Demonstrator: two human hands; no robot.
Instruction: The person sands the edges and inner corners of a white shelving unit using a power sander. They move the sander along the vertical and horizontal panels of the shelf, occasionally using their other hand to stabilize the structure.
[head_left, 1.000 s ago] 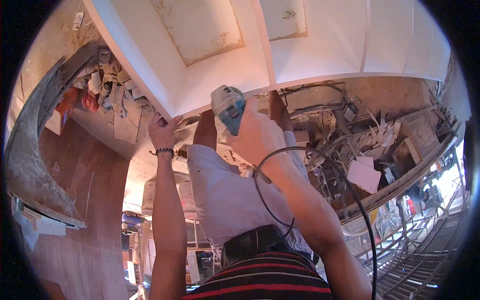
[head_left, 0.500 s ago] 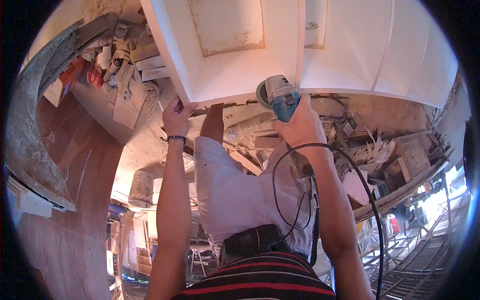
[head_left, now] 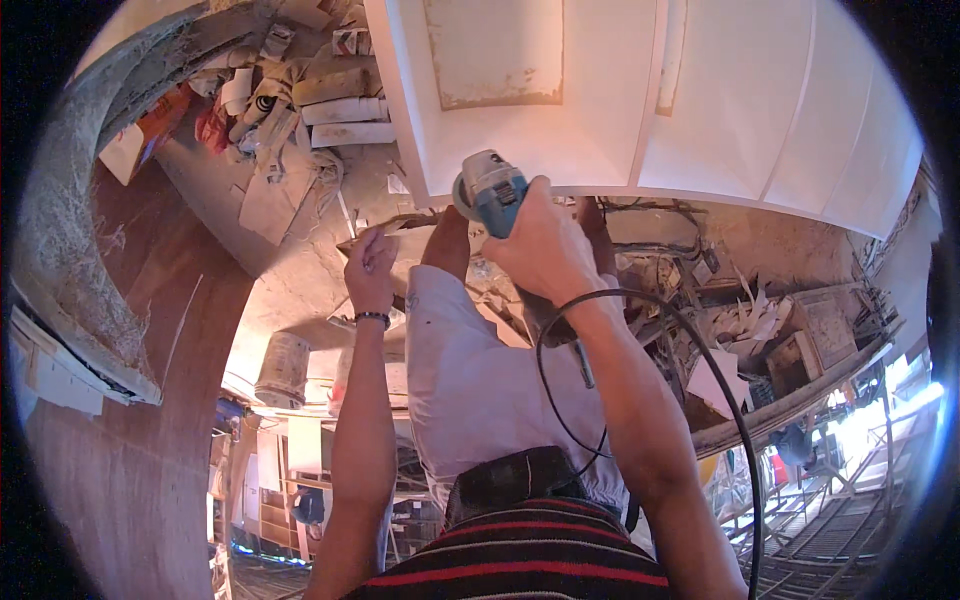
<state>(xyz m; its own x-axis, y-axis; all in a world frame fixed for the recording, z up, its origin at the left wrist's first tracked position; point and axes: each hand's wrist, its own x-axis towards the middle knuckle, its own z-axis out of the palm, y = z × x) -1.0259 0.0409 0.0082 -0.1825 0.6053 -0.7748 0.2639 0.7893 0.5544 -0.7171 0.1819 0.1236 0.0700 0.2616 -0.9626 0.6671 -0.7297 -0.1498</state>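
- Head view: a blue-and-grey handheld angle grinder (head_left: 489,192) sits against the lower edge of a large white painted panel (head_left: 640,100).
- Right hand (head_left: 545,250) has its fingers wrapped round the grinder's body; a black power cord (head_left: 700,350) loops below the wrist.
- Left hand (head_left: 370,270), wristband on, fingers curled loosely, holding nothing visible, just beside the panel's corner.
- Another person's white-shirted back (head_left: 480,390) lies beneath.

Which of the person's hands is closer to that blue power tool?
Right. The right hand grips the blue power tool by its body; the left hand is apart, to its left and lower.
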